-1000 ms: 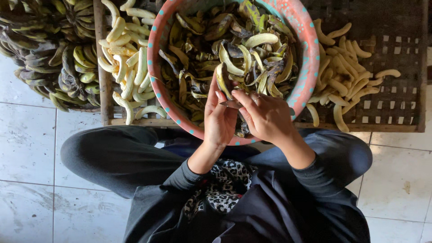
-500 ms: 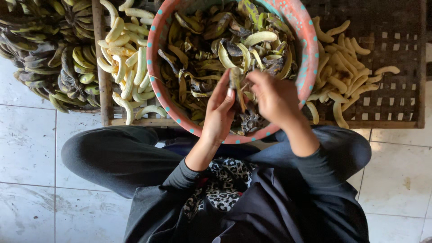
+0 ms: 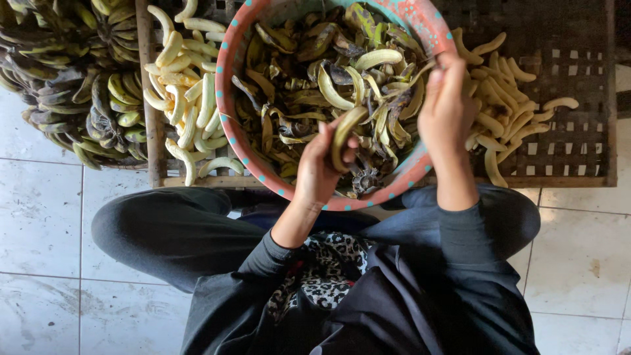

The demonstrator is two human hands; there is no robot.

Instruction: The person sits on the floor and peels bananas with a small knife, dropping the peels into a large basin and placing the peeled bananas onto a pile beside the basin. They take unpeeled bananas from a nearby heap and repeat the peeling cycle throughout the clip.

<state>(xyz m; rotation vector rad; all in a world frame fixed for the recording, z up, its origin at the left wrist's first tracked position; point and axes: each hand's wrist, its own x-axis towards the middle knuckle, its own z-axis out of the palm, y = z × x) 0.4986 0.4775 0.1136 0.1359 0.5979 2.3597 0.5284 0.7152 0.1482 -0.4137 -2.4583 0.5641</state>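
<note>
1. The left hand (image 3: 322,167), a moment ago pressed against the right over the basin, now grips a half-peeled banana (image 3: 345,135) alone.
2. The right hand (image 3: 447,108) has swung out to the pink basin (image 3: 227,98) rim – closed on a strip of peel, it seems; I cannot tell for sure.
3. Beyond lie peeled bananas (image 3: 506,112) on the slatted tray (image 3: 578,39) – so the peel is coming off.

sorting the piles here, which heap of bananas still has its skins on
The heap of green bananas at far left, dark-skinned and still in bunches. The heaps on the slatted rack, left and right of the bowl, are pale and peeled.
</note>
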